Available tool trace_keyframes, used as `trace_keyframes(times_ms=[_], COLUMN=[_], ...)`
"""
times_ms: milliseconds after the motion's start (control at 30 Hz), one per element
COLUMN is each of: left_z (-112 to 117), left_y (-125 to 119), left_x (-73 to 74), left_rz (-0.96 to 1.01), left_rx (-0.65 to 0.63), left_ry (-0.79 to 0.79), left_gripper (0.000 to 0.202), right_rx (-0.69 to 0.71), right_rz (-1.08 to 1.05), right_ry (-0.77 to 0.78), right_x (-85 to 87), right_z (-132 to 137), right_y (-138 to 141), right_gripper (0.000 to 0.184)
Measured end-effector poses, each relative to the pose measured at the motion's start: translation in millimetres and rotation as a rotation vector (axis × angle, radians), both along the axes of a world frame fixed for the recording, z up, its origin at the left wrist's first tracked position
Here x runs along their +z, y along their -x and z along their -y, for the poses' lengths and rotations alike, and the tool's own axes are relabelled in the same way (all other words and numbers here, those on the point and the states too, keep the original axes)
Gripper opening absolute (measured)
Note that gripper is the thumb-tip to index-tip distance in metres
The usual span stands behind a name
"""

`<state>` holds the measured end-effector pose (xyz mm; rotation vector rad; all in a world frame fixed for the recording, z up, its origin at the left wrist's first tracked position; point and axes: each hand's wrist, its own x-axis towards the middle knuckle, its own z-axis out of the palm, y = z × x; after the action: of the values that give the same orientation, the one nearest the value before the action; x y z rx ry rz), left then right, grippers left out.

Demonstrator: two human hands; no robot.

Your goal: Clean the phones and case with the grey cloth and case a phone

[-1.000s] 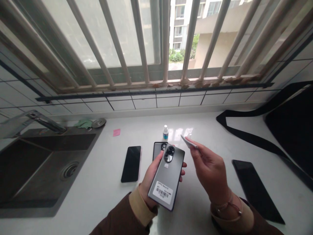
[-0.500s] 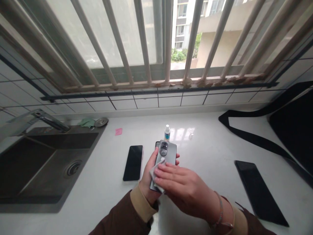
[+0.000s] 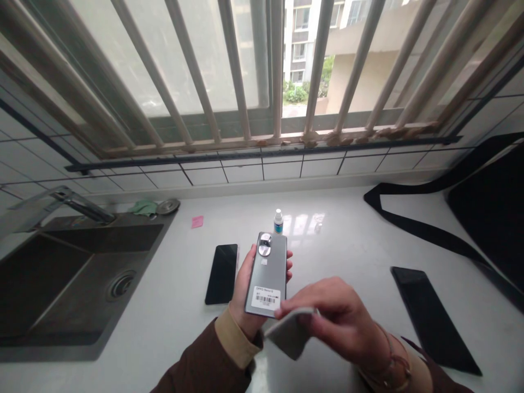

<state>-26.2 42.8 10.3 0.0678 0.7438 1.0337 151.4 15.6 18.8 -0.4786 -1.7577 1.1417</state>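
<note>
A grey smartphone (image 3: 268,273) lies back side up in my left hand (image 3: 242,297), whose thumb and fingers wrap its two long edges. Its oval camera block points away from me, and a white barcode label is stuck across the lower back. By the phone's lower right corner, my right hand (image 3: 338,319) pinches a thin grey cloth (image 3: 292,330) that hangs down from the fingers. Just beyond the phone's top stands a small white-capped bottle (image 3: 278,221) with a blue label. Left of my left hand, a second phone (image 3: 221,274) rests with its dark screen up.
A dark sink (image 3: 94,338) with a chrome faucet (image 3: 82,204) takes up the left. On the white counter (image 3: 344,234) lie a pink note (image 3: 197,221), a long black panel (image 3: 436,319) and a black strap (image 3: 421,232). Window bars (image 3: 235,71) rise behind.
My right hand has come off the phone's back with the cloth, moving right and toward me. The label on the phone is now uncovered. My left hand has shifted slightly left with the phone.
</note>
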Motion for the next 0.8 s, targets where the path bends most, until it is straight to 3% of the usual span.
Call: trace_keyframes(times_ms=[67, 133, 167, 233, 367, 467, 633, 800], left_z=[2, 4, 4, 5, 2, -1, -6, -11], left_y=[0, -1, -2, -3, -5, -3, 4, 9], left_x=[-0.5, -1.9, -3.1, -6.1, -12.8, -16.1, -16.1, -8.3], left_rz=[0.034, 0.035, 0.027, 0.024, 0.123, 0.169, 0.069, -0.056], left_rx=[-0.042, -0.060, -0.064, -0.070, -0.038, -0.033, 0.183, 0.272], left_ry=[-0.011, -0.022, -0.027, -0.037, -0.008, 0.008, 0.025, -0.038], left_gripper=[0.062, 0.060, 0.060, 0.058, 0.052, 0.059, 0.049, 0.052], right_rx=[-0.348, -0.651, -0.740, -0.787, -0.521, -0.297, -0.119, -0.013], right_rz=[-0.062, -0.042, 0.009, 0.154, 0.363, 0.400, 0.339, 0.139], right_ry=[0.163, 0.196, 0.155, -0.018, -0.434, -0.582, -0.611, -0.478], right_x=[-7.9, -13.9, -15.5, -15.9, -13.9, -13.6, -10.5, -5.2], right_z=[-6, -11, -13, -15, -12, -9, -4, 3], right_y=[-8, -15, -17, -18, -8, 1, 7, 8], right_gripper=[0.025, 0.027, 0.026, 0.030, 0.044, 0.040, 0.037, 0.039])
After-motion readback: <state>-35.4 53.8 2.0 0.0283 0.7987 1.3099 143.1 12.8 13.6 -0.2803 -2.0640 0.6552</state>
